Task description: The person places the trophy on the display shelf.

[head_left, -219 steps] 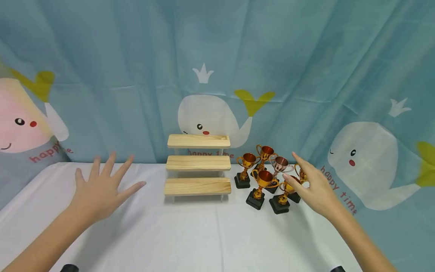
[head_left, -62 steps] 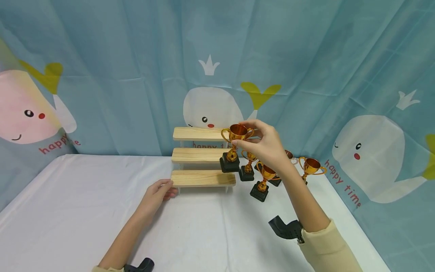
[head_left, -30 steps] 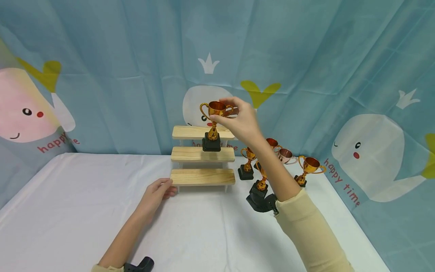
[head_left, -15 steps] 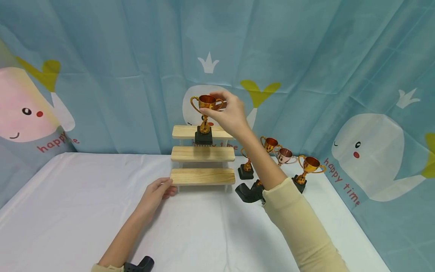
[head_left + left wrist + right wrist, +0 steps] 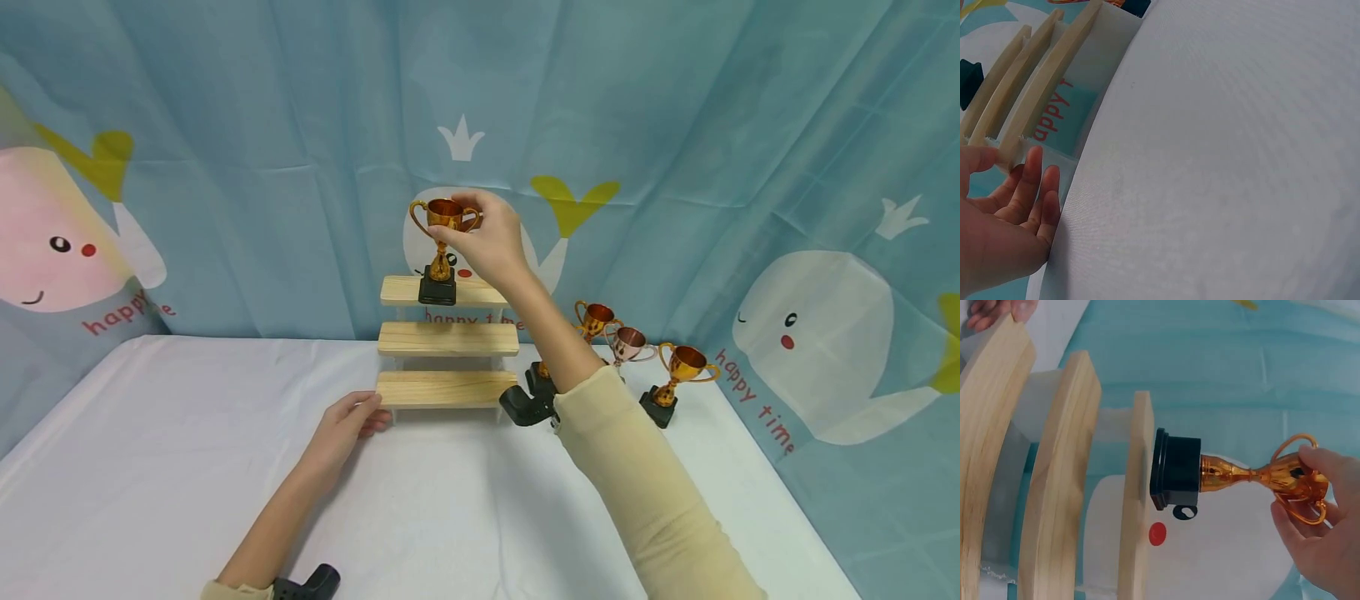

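Note:
My right hand holds a gold-coloured toy trophy by its cup, thumb in front and fingers behind. The trophy is upright, its black square base close over the top tier of a three-step wooden display stand, left of the middle. The right wrist view shows a thin gap between the base and the top board. At the stand's lower left end, my left hand grips the bottom board. In the left wrist view the thumb lies on the board's end and the fingers curl beneath.
Right of the stand are more trophies: a gold one at the far right, a rose-coloured one and another gold one behind. My right forearm partly covers others. A whale-print curtain hangs behind the white-covered table.
My right hand has lifted the trophy from among the others, carrying it left and up to the top tier. The left hand, first spread in the air, moved to the stand and stays there.

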`<state>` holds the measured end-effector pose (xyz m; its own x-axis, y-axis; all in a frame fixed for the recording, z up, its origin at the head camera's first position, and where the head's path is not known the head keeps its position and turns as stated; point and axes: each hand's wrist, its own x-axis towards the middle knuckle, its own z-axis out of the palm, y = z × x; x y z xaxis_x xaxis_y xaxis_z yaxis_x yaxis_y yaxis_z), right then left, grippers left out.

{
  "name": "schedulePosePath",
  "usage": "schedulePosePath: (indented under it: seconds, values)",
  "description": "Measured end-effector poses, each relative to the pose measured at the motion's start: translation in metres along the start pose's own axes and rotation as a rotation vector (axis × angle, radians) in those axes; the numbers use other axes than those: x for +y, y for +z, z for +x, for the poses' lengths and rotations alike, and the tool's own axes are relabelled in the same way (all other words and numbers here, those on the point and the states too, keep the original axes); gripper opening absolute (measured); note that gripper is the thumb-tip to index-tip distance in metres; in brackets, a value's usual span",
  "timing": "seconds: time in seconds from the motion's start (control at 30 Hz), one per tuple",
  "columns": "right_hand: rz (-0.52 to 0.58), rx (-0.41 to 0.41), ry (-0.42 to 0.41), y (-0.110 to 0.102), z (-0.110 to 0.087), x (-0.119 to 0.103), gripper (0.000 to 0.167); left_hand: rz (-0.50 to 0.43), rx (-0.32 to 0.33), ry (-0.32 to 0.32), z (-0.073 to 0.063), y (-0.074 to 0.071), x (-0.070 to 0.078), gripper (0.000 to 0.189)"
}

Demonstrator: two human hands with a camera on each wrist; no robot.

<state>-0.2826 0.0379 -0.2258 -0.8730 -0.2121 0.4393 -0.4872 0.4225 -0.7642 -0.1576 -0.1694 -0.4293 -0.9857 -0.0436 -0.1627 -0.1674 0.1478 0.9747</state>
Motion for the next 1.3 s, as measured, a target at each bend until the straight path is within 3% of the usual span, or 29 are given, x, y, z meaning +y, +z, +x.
schedulePosePath:
  seconds: [0.67, 1.3]
  values:
    - [-0.031, -0.043, 0.042, 0.024, 0.021, -0.005, 0.053, 0.019, -0.004, -0.015, -0.002, -0.006, 0.001, 0.042]
    - [-0.048, -0.037, 0.053, 0.029, 0.021, -0.006, 0.052, 0.026, -0.014, -0.014, -0.002, -0.005, 0.000, 0.042]
